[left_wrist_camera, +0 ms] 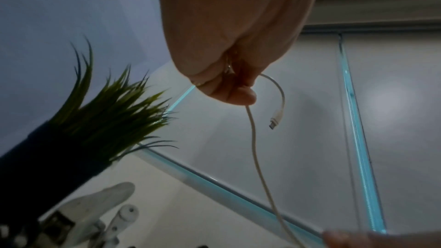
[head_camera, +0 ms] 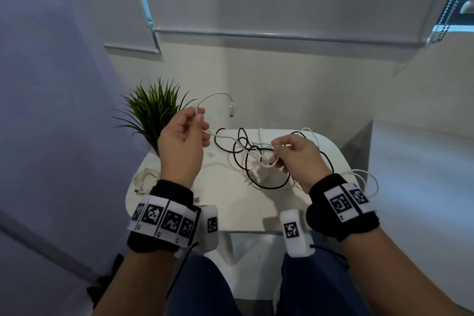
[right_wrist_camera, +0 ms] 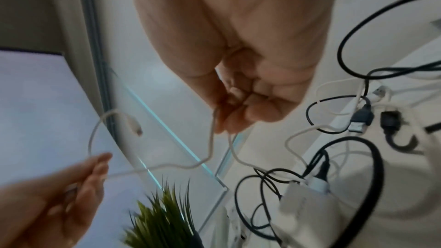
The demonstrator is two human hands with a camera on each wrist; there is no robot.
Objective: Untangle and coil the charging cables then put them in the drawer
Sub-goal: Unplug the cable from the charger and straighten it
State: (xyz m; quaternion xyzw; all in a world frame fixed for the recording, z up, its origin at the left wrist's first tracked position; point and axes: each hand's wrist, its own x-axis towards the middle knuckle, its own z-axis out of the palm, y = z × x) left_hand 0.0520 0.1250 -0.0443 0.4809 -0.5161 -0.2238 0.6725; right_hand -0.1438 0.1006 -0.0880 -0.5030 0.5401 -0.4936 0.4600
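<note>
The left hand [head_camera: 183, 136] pinches a white cable [head_camera: 213, 96] between thumb and fingers, its plug [head_camera: 231, 110] hanging free above the table [head_camera: 230, 200]. The right hand [head_camera: 298, 159] pinches the same cable, it seems, further along, above the tangle [head_camera: 256, 156] of black and white cables on the table. A coiled cable [head_camera: 146, 179] lies near the plant [head_camera: 154, 110].
</note>
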